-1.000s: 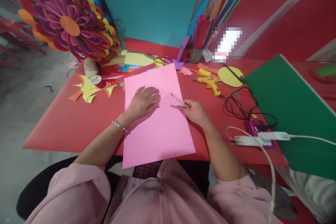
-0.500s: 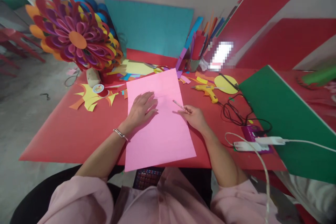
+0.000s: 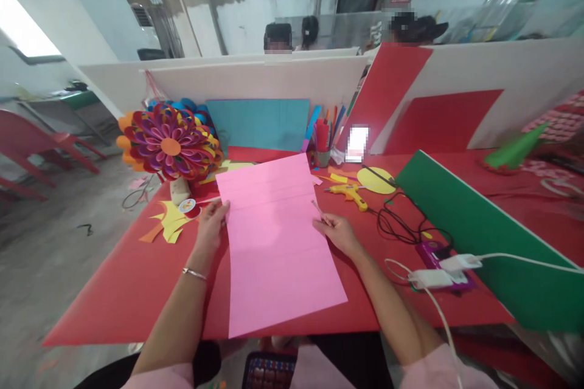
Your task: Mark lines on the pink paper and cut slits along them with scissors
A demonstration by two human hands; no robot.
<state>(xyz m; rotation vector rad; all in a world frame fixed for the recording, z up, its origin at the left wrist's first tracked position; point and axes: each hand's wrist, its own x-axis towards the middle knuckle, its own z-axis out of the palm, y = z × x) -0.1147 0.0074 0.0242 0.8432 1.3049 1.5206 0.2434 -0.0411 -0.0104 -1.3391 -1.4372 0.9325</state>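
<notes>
A large pink paper sheet (image 3: 278, 243) lies on the red table (image 3: 137, 279) in front of me, its near end hanging over the table edge. My left hand (image 3: 212, 225) grips the sheet's left edge, fingers curled on it. My right hand (image 3: 336, 232) rests at the sheet's right edge and pinches a thin pencil (image 3: 318, 209) that points up and away. A silver bangle is on my left wrist.
A big paper flower (image 3: 170, 144) and yellow-orange cutouts (image 3: 166, 225) sit at the left. A yellow glue gun (image 3: 349, 193), yellow disc (image 3: 376, 180), black cables and a white power strip (image 3: 431, 278) lie at the right beside a green board (image 3: 474, 225). A teal board (image 3: 258, 123) and pen cup (image 3: 322, 149) stand behind. People sit beyond the partition.
My left hand slid off the middle of the pink sheet to grip its left edge. My head lifted, so the view now takes in the room beyond. The right hand keeps the pencil.
</notes>
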